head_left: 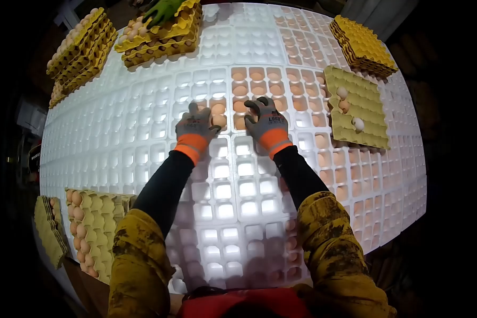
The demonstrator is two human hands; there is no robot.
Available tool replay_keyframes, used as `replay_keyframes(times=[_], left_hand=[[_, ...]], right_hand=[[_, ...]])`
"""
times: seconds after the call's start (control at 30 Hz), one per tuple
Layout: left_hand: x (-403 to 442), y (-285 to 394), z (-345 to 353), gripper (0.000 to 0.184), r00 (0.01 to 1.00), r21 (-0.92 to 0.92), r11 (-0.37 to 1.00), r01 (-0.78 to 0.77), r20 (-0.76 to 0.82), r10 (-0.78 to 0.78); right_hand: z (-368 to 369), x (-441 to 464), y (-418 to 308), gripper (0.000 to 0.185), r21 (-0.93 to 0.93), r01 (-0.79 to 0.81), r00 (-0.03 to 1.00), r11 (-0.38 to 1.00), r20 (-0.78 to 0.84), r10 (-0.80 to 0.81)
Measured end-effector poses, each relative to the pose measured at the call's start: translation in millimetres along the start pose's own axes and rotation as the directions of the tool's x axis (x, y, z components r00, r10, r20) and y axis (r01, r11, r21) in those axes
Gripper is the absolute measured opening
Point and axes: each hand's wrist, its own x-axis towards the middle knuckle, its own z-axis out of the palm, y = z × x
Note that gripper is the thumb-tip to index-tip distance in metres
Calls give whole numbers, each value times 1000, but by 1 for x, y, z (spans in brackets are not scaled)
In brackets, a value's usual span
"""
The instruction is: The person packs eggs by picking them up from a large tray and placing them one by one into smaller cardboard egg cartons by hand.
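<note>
The step in hand looks like seating or straightening eggs (257,76) in the pockets of the central foam tray (258,67) and of the foam tray (200,76) just to its left. The right hand (269,124), gloved, reaches over the central foam tray with its fingers curled down. The left hand (195,127), gloved too, is bent over the left-hand tray, next to two eggs at that tray's right side. Whether either hand grips an egg cannot be told. A next move would call for light fingertips and a downward touch, so that shells do not knock. The left-hand tray shows vacant pockets in its upper rows, as do foam trays (217,225) on the near side of the central foam tray. Right of it, a pulp tray (368,100) holds three loose eggs and lies over foam pockets, with a yellow stack of trays (363,42) beyond. Far to its left stand egg-filled stacks (82,47); a co-worker's green-gloved hand (161,11) is on the nearer one. Toward the body and left of it, another pulp tray (103,217) carries eggs along its left side.
</note>
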Motion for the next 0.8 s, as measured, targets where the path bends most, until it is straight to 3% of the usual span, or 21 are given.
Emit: replay_keyframes(times=[0.1, 0.13, 0.17, 0.2, 0.23, 0.3, 0.33, 0.37, 0.43, 0.47, 0.5, 0.57, 0.63, 0.7, 0.77, 0.8], left_hand=[[-2, -34, 23, 40, 999, -27, 999, -42, 5, 42], [-1, -46, 26, 40, 997, -168, 983, -66, -35, 61], [-1, -59, 28, 40, 995, -304, 949, -87, -80, 66], [-4, -67, 29, 40, 991, -434, 895, -105, -121, 58], [-9, -56, 8, 36, 991, -591, 806, 20, -94, -93], [-4, -79, 16, 34, 909, -923, 296, 246, 114, -400], [-3, -90, 35, 31, 913, -957, 289, -3, -121, -390], [3, -95, 53, 31, 858, -882, 423, -207, -371, -355], [2, -102, 66, 40, 900, -625, 747, -226, -428, -85], [-5, -98, 69, 50, 931, -279, 940, -195, -354, 88], [-8, -89, 71, 50, 934, -238, 956, -174, -346, 84], [-4, -88, 78, 47, 948, -239, 965, -108, -316, 28], [-16, -76, 59, 42, 953, -328, 942, -65, -299, -38], [-43, -71, 16, 44, 982, -373, 917, -142, -168, 84], [-92, -76, -45, 45, 955, -397, 875, -278, -207, 210], [-123, -86, -76, 45, 945, -357, 885, -299, -240, 223]], right_hand=[[18, -4, 41, 49, 84, 99, 995, 991, -30, -97], [-8, -1, 36, 52, 557, -177, 977, 811, 200, 75], [-34, -3, 33, 47, 750, -455, 889, 480, 409, 205], [-32, 0, 51, 44, 872, -293, 955, 392, 247, 164], [-25, 2, 69, 42, 951, -114, 986, 288, 74, 146], [-19, 0, 85, 41, 598, 106, 980, 795, -197, 17], [-17, 2, 90, 40, 306, 200, 950, 931, -294, -107], [-12, 2, 94, 40, -24, 262, 903, 965, -345, -254], [2, -5, 96, 41, -365, 233, 926, 901, -199, -320], [4, -3, 97, 41, -419, 213, 929, 883, -192, -315], [12, -3, 106, 38, -313, 201, 915, 928, -277, -292], [15, 1, 117, 34, -253, 304, 862, 918, -337, -378], [10, 3, 119, 36, -201, 311, 878, 929, -313, -361], [12, 6, 130, 42, -184, 287, 904, 940, -274, -329], [11, 7, 137, 48, -146, 199, 927, 969, -293, -235], [4, 7, 123, 51, -250, 267, 914, 931, -241, -326]])
